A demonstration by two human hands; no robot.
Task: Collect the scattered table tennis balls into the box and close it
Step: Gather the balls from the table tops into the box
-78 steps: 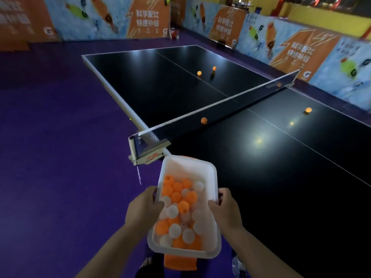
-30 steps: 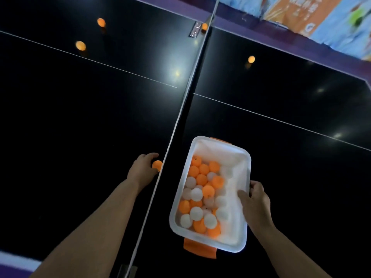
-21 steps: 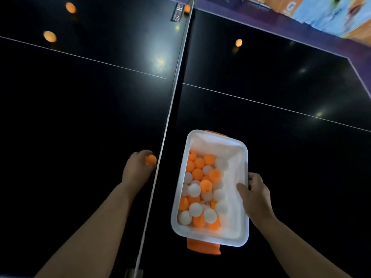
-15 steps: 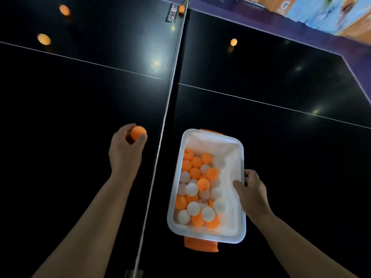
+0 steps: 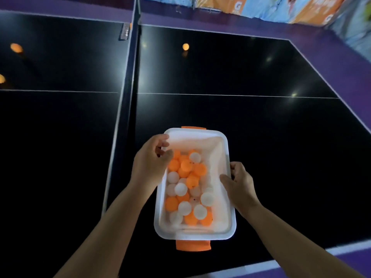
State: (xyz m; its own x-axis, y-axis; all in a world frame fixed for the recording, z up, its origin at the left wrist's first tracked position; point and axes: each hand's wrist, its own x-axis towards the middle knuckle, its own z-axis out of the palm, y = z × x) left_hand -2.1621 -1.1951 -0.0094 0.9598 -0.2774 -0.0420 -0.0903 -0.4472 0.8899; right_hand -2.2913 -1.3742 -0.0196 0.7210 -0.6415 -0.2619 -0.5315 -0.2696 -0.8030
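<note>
A white plastic box [image 5: 224, 149] with orange clips at both ends sits on the black table, holding several orange and white balls [image 5: 187, 185]. My left hand [image 5: 151, 162] hovers over the box's far left corner, its fingers loosely spread with no ball visible in them. On the right rim, my right hand [image 5: 237, 183] grips the box with the thumb inside the wall. One orange ball [image 5: 185, 46] lies on the far half right of the net. Two blurred orange balls [image 5: 16, 48] [image 5: 1, 78] lie far left.
The net [image 5: 128, 81] runs away from me just left of the box. The table's near edge [image 5: 301, 255] with its white line is close to the box's near end. Purple floor and printed barriers [image 5: 281, 7] lie beyond the table.
My left hand carried the orange ball from the left of the net over to the box, and the ball is no longer in its fingers. The view shifted right.
</note>
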